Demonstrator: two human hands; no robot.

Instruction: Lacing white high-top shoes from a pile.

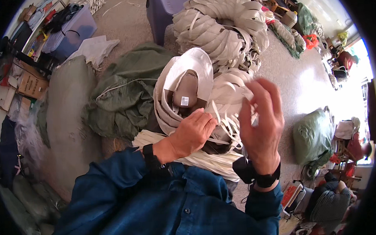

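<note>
A nested stack of pale hats [204,66] with brown lining and a small white label sits in front of me. My left hand [193,132] is closed at its near edge, the fingers pinched together on the hat there. My right hand [261,118] is raised to the right of the stack, slightly blurred, its thumb and curved fingers apart with nothing visible between them. Beside it, more pale overlapping hats [231,88] trail loose cream straps [226,124]. Below my hands lies a bundle of long cream strips [215,163].
Large coiled stacks of pale hats [218,32] stand beyond, near a purple bin [160,18]. A dark green cloth sack [124,95] and a grey-green bulky sack [70,110] lie left. A green bag [312,135] rests on the floor right. Another person [332,201] is at lower right.
</note>
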